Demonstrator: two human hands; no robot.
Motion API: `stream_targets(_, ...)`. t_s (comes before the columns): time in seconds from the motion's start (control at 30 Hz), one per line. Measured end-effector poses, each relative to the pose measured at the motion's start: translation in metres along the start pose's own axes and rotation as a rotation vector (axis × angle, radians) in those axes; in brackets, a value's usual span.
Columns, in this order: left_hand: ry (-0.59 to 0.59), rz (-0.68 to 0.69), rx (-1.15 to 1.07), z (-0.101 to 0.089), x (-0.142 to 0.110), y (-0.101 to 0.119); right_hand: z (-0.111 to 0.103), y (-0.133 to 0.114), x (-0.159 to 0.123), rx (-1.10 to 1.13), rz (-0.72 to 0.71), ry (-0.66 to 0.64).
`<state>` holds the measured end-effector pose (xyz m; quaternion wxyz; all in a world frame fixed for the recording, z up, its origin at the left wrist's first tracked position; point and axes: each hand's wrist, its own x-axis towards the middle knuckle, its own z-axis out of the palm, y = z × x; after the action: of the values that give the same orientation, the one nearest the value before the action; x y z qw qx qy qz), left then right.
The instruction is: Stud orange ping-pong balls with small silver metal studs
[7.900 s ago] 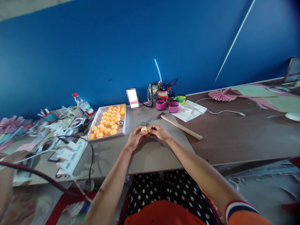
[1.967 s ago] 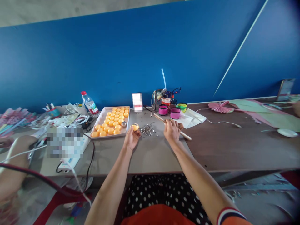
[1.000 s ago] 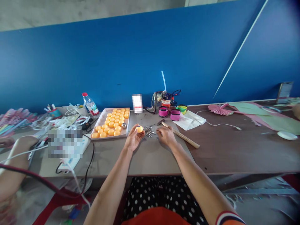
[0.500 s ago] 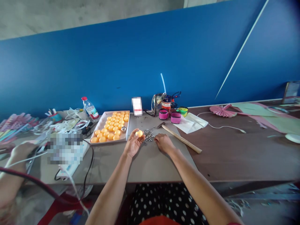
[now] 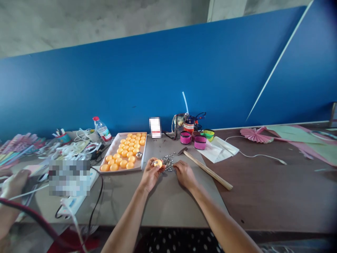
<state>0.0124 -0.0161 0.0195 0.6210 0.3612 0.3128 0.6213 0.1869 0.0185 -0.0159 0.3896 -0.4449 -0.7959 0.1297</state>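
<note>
My left hand (image 5: pixel 150 176) is closed around an orange ball (image 5: pixel 158 164), about ping-pong ball size, with small shiny metal bits on its upper side. Just right of the ball lies a loose pile of small silver studs (image 5: pixel 168 161) on the grey board. My right hand (image 5: pixel 185 175) is at the pile's right edge, its fingertips pinched together; whatever they may hold is too small to make out. A hammer (image 5: pixel 209 171) with a wooden handle lies beyond my right hand, its head towards the pile.
A shallow white tray (image 5: pixel 144 154) of orange balls, plus one silver-studded ball (image 5: pixel 139 155), sits left. Behind are pink wristbands (image 5: pixel 200 142) and white paper (image 5: pixel 219 149). Cables, a bottle (image 5: pixel 102 130) and a power strip (image 5: pixel 79 202) crowd the left, beside another person's hand (image 5: pixel 15 184).
Earlier both hands were at the ball; later my right hand gripped the hammer. It has since let the hammer go and moved left to the stud pile. My left hand keeps the ball.
</note>
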Motion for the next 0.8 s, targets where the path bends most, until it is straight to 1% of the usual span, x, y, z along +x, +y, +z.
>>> stream_targets(0.17,0.041,0.007,0.050,0.001,0.000,-0.002,0.004,-0.002,-0.001,-0.022,0.005,0.045)
stream_targets(0.33,0.070,0.011,0.106,0.002,-0.001,-0.005,0.001,-0.006,-0.002,-0.034,-0.005,0.091)
stream_targets(0.5,0.096,-0.006,0.218,0.002,-0.002,-0.009,0.001,-0.009,-0.002,0.050,-0.011,0.116)
stream_targets(0.63,0.078,-0.014,0.208,0.004,-0.003,-0.008,0.004,-0.012,0.001,0.184,0.020,0.126)
stream_targets(0.73,0.033,-0.014,0.167,0.006,-0.004,-0.007,0.005,-0.017,0.005,0.290,0.075,0.134)
stream_targets(0.8,-0.002,-0.018,0.164,0.006,-0.004,-0.006,0.004,-0.023,0.009,0.343,0.112,0.111)
